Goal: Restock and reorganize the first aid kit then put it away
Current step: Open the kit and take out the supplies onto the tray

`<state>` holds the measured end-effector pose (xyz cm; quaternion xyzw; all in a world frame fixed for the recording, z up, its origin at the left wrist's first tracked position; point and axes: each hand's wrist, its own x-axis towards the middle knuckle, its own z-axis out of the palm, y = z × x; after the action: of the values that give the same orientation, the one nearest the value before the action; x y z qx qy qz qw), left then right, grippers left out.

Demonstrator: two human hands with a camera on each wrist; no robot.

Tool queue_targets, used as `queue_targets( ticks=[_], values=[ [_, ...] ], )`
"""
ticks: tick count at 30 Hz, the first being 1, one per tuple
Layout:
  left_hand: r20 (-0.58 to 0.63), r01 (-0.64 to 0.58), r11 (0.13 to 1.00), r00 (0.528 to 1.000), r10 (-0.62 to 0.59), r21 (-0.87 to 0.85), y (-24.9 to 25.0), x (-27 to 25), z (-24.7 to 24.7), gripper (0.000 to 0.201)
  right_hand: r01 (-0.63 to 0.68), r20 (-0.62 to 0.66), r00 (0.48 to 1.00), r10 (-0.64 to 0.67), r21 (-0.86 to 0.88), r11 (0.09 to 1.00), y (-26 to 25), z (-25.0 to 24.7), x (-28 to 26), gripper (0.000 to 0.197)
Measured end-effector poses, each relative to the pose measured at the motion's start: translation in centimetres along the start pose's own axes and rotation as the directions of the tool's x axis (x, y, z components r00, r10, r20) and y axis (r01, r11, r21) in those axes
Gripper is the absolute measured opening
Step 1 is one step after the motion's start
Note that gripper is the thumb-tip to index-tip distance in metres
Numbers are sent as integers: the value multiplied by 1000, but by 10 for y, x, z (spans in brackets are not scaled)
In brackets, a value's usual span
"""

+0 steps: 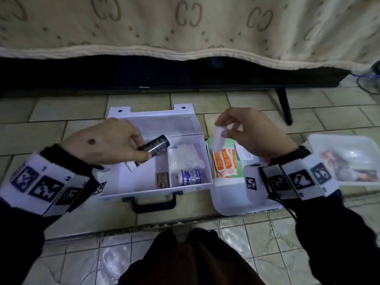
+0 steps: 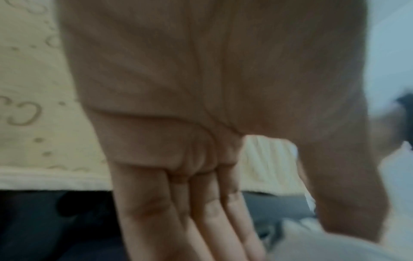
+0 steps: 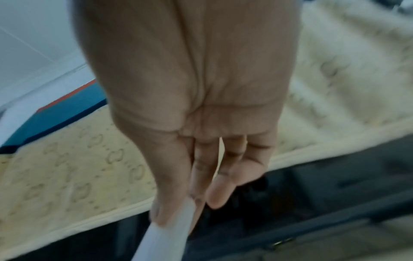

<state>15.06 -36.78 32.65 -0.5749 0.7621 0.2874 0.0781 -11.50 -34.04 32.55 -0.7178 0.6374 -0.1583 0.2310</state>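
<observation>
Our left hand reaches forward with its back turned up, fingers and thumb curled round a dark cylindrical tube with a white end. Our right hand is raised higher, its thumb and fingertips pinching a small white rectangular packet. Both wrists wear white bands printed with black square markers.

Below the left hand, the first aid kit has its large left compartment floor bare and reachable. The right compartment is crowded by a bandage roll and gauze packets. Below the right hand, plaster strips cover the surface.
</observation>
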Motion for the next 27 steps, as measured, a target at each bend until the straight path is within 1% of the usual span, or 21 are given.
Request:
queue_targets(
  ticks=[2, 3, 4, 5, 7, 10, 12, 14, 17, 20, 23, 25, 27],
  values=[
    [-175, -53, 985, 984, 24, -164, 32, -3, 3, 18, -87, 85, 992, 93, -79, 993, 33, -16, -11, 19],
    [-234, -92, 964, 972, 33, -250, 52, -2, 10, 18, -131, 133, 980, 146, -121, 984, 48, -20, -16, 19],
    [-264, -128, 940, 964, 42, -317, 73, 0, 21, 19, -171, 174, 965, 198, -161, 972, 62, -23, -20, 19],
    [-272, -153, 925, 961, 56, -348, 95, 5, 36, 20, -203, 205, 948, 242, -191, 960, 75, -22, -23, 20],
    [-250, -164, 932, 965, 83, -325, 138, 18, 71, 29, -229, 255, 924, 286, -232, 946, 99, -17, -27, 21],
    [-144, -94, 944, 988, 51, -316, 184, 44, 122, 37, -204, 282, 906, 314, -361, 910, 126, -10, -28, 23],
    [-92, -52, 937, 996, 21, -345, 200, 58, 147, 37, -168, 285, 910, 303, -414, 895, 135, -8, -28, 24],
    [-80, -43, 915, 997, 12, -401, 208, 66, 164, 34, -109, 290, 920, 262, -453, 885, 140, -9, -27, 24],
    [-107, -33, 908, 994, -13, -417, 216, 71, 178, 30, -41, 300, 928, 222, -509, 860, 143, -9, -27, 26],
    [-133, -9, 900, 990, -54, -435, 220, 72, 185, 32, 33, 300, 939, 169, -568, 823, 145, -6, -27, 27],
    [-177, -5, 886, 980, -87, -464, 224, 69, 186, 18, 110, 293, 949, 113, -647, 755, 146, 2, -29, 28],
    [-203, 10, 884, 972, -118, -467, 225, 66, 185, 27, 135, 286, 954, 92, -682, 718, 147, 7, -30, 28],
    [-198, 17, 893, 973, -118, -450, 224, 66, 182, 33, 131, 269, 959, 85, -693, 709, 146, 8, -30, 27]
  ],
)
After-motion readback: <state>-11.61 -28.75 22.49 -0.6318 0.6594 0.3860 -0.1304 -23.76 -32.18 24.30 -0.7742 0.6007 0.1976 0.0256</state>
